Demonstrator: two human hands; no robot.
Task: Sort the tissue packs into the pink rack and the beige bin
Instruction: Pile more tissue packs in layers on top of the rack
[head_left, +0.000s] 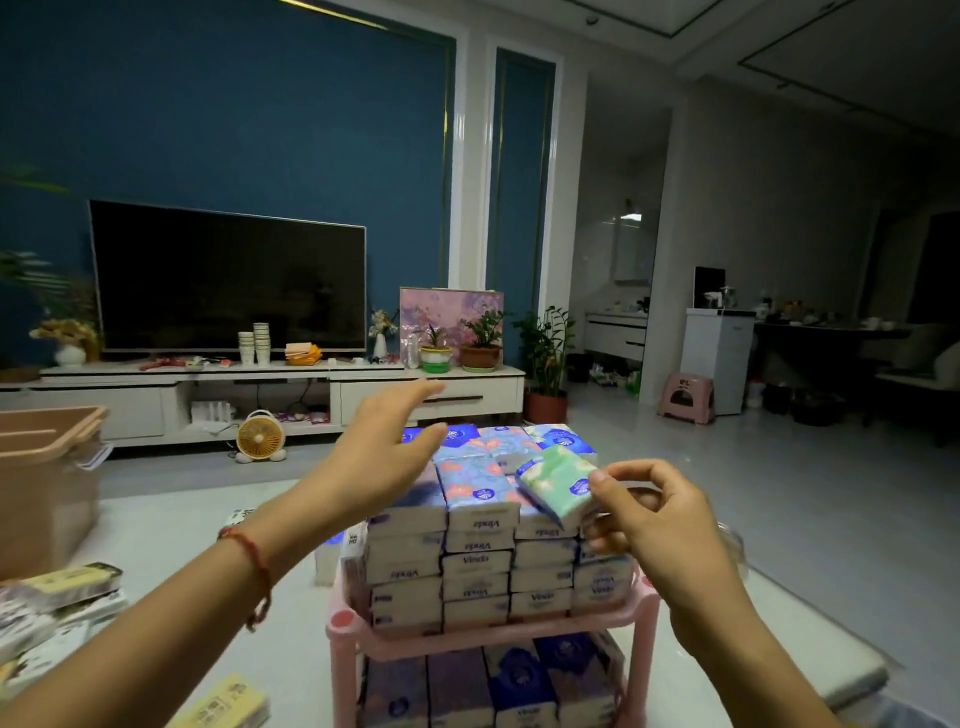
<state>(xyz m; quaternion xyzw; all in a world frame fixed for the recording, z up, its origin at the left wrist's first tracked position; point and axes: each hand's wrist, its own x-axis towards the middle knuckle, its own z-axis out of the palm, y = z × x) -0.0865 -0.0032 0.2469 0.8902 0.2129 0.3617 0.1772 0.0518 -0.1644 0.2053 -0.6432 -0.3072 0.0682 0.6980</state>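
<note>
White tabletop (171, 530) holds the pink rack (493, 636), piled high with tissue packs (475, 564). The right hand (654, 525) pinches a tilted green pack (556, 480) at the pile's top right corner. The left hand (384, 457), fingers straight and empty, hangs over the pile's left side. The beige bin (47, 467) stands far left.

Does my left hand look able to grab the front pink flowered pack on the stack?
Probably yes: the left hand is open beside the front pink flowered pack, whose top lies uncovered; the right hand holds the green pack aside.
</note>
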